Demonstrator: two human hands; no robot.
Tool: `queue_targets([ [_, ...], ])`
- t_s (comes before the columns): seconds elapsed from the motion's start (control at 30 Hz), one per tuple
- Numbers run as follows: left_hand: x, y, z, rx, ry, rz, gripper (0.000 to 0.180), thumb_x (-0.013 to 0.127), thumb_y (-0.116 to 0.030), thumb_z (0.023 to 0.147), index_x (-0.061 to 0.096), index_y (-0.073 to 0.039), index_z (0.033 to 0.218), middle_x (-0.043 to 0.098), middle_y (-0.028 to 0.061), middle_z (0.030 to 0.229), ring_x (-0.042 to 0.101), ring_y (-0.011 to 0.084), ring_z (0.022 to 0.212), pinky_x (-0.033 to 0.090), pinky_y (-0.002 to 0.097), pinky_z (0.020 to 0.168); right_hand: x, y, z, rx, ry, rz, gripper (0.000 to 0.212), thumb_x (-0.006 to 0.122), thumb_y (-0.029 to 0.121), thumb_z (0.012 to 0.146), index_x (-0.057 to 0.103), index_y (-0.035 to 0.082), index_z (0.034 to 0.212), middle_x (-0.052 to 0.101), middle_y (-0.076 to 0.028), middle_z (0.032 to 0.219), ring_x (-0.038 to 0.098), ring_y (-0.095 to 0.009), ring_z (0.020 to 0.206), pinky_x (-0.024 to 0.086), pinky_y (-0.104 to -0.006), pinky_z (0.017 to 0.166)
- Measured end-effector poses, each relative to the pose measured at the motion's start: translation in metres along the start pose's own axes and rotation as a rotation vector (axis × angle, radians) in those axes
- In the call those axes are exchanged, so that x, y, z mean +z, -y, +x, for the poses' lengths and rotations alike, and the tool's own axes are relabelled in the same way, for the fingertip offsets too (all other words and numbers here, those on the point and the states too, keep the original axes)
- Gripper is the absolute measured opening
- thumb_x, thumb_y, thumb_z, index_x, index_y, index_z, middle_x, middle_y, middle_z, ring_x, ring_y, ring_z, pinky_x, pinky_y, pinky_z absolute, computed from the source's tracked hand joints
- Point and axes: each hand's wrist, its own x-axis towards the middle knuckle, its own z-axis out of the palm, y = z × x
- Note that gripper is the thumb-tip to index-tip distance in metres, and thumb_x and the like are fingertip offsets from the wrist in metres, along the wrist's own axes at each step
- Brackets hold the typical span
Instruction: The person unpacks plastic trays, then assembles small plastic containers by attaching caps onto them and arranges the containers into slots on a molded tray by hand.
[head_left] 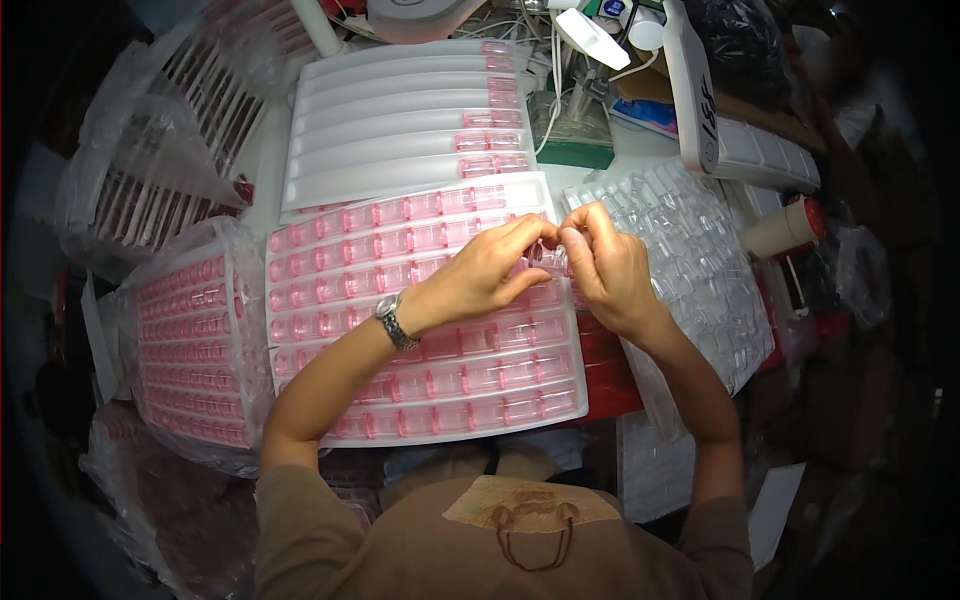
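Observation:
My left hand [485, 268] and my right hand [612, 275] meet above the right side of a white ribbed tray [582, 402]. Between their fingertips is a small clear, pinkish plastic piece [546, 260]; the fingers of both hands pinch it and partly hide its shape. Rows of similar transparent pink pieces [440, 383] fill the tray under my left forearm. Just behind lies a second white ribbed tray [370, 112], with pink pieces only along its right end. Close to my right hand is a spread of clear, colourless plastic pieces [690, 275].
On the left stands a plastic-wrapped tray of pink pieces [190, 350], with bagged stacked trays [165, 165] behind it. A green box [582, 152], white cables [553, 75] and an upright white container [692, 120] crowd the back right. A beige cylinder with a red end [780, 230] lies far right.

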Motion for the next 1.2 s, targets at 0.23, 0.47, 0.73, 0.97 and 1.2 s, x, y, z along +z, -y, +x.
queue_targets([
  [0.23, -0.002, -0.01, -0.029, -0.382, -0.033, -1.056, 0.044, 0.058, -0.013, 0.088, 0.041, 0.0, 0.128, 0.057, 0.0121, 0.109, 0.057, 0.0195, 0.102, 0.047, 0.0314, 0.087, -0.011, -0.046, 0.048, 0.132, 0.138, 0.451, 0.059, 0.028, 0.051, 0.096, 0.055, 0.0, 0.106, 0.06, -0.01, 0.071, 0.058, -0.017, 0.062, 0.044, -0.0308, 0.055],
  [0.47, -0.001, 0.008, 0.016, -0.421, -0.319, 0.178, 0.008, 0.067, -0.006, 0.07, 0.061, 0.0, 0.069, 0.056, 0.0136, 0.089, 0.057, 0.0272, 0.085, 0.044, 0.0363, 0.079, 0.028, -0.13, 0.103, 0.196, 0.177, -0.996, 0.03, 0.069, 0.034, 0.074, 0.067, 0.004, 0.08, 0.067, -0.014, 0.081, 0.065, -0.029, 0.078, 0.049, -0.039, 0.063],
  [0.73, 0.007, 0.033, 0.02, -0.141, -0.042, 0.801, 0.015, 0.071, -0.011, 0.068, 0.061, -0.002, 0.075, 0.051, 0.0096, 0.081, 0.052, 0.0272, 0.08, 0.042, 0.0398, 0.074, 0.026, -0.123, 0.103, 0.231, 0.039, -0.757, 0.018, 0.059, 0.02, 0.082, 0.066, 0.004, 0.087, 0.067, -0.01, 0.07, 0.065, -0.021, 0.068, 0.048, -0.03, 0.061],
  [0.97, -0.002, 0.024, 0.005, -0.074, -0.316, 0.255, 0.021, 0.072, -0.012, 0.071, 0.06, -0.003, 0.085, 0.059, 0.009, 0.092, 0.055, 0.0258, 0.087, 0.043, 0.0361, 0.074, -0.017, -0.026, 0.015, 0.341, 0.208, 0.849, 0.02, 0.052, 0.015, 0.092, 0.057, 0.001, 0.105, 0.055, 0.0, 0.061, 0.046, -0.005, 0.052, 0.037, -0.0174, 0.051],
  [1.2, 0.022, 0.028, 0.028, -0.074, 0.174, 0.457, 0.024, 0.068, -0.006, 0.07, 0.062, -0.006, 0.093, 0.06, 0.0052, 0.099, 0.05, 0.0249, 0.098, 0.042, 0.0365, 0.083, -0.027, -0.047, 0.006, 0.36, -0.066, 0.916, 0.027, 0.051, 0.01, 0.091, 0.051, -0.002, 0.115, 0.057, -0.004, 0.074, 0.048, -0.006, 0.06, 0.04, -0.0165, 0.059],
])
